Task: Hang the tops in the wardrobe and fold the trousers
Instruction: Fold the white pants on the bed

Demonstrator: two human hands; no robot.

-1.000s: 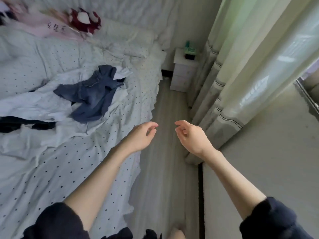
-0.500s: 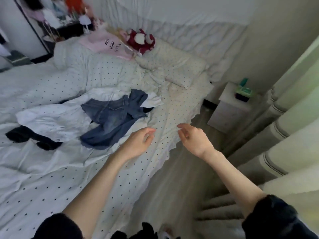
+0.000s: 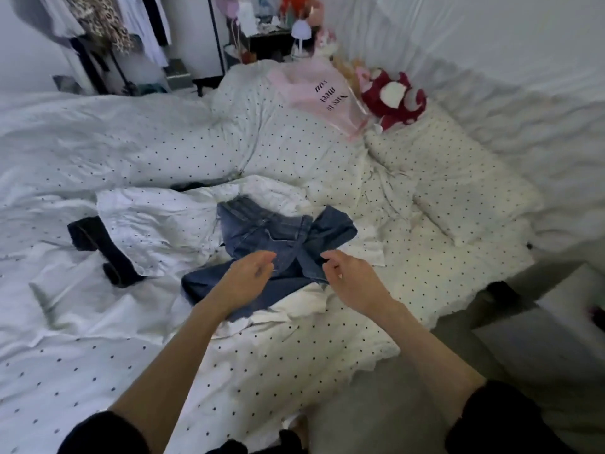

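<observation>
left hand, right hand (both empty), over jeans

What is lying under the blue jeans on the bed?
The blue jeans lie crumpled on a white garment that spreads out to their left and shows again at their near edge. Below that is the dotted bed sheet. Anything else beneath the denim is covered.

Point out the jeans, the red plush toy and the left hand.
jeans (image 3: 262, 231): head view, upper denim panel.
red plush toy (image 3: 391, 96): head view, middle of its body.
left hand (image 3: 250, 273): head view, back of the hand.
</observation>
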